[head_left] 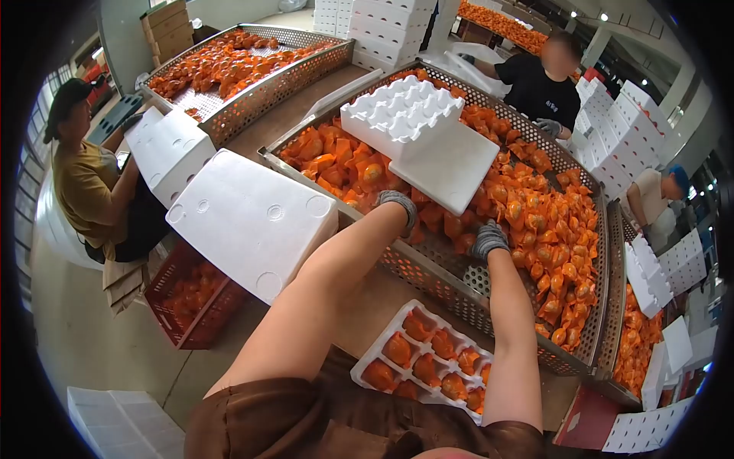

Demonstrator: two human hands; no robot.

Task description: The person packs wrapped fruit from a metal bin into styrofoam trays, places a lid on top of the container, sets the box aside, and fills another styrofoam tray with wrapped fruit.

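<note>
Orange film-wrapped fruits (pixel 562 252) are heaped in a perforated metal bin (pixel 440 284) before me. My left hand (pixel 398 208), in a grey knit glove, reaches over the near side into the heap; its fingers are mostly hidden. Farther right, my gloved right hand (pixel 489 239) is down in the bin, its fingers curled against a wrapped fruit (pixel 463 243). Close to my body lies a white foam tray (pixel 368 354) with wrapped fruits in its pockets. On the heap beyond my hands rest a pocketed foam tray (pixel 401 115) and a flat foam lid (pixel 451 167).
A large white foam box (pixel 252 218) stands left of my arm, above a red crate (pixel 183 310) holding fruits. One person (pixel 103 176) handles a foam box at left; another (pixel 543 96) stands across the bin. A third person (pixel 650 199) works at far right, near stacked boxes (pixel 623 122).
</note>
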